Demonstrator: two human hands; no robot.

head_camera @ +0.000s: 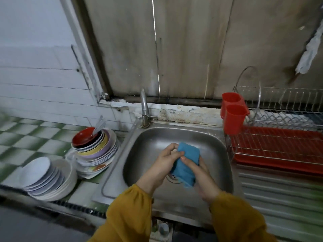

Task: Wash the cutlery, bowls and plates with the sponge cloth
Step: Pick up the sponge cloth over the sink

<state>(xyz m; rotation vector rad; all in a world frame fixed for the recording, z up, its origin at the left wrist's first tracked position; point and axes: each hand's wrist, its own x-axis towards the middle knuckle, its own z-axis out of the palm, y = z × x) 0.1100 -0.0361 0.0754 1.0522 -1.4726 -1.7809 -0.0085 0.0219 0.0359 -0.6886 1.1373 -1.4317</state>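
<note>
Gripping blue sponge cloth (186,165) with left hand (167,158) and right hand (202,177) over sink (157,137); stacked plates (97,155) at left.

Sink drain (172,178): mostly hidden under the sponge cloth (187,165) I hold.
My right hand (203,179): fingers mostly behind the cloth.
Dish rack (279,119) and red tray (279,149): cut off by the right edge.
Utensil (99,124) in the red bowl (82,138): blurred, kind unclear.
Stack of plates (97,154): lower ones show rims only.
My sleeves (129,215): cut off at the bottom edge.
Table (26,137): blurred at far left.
</note>
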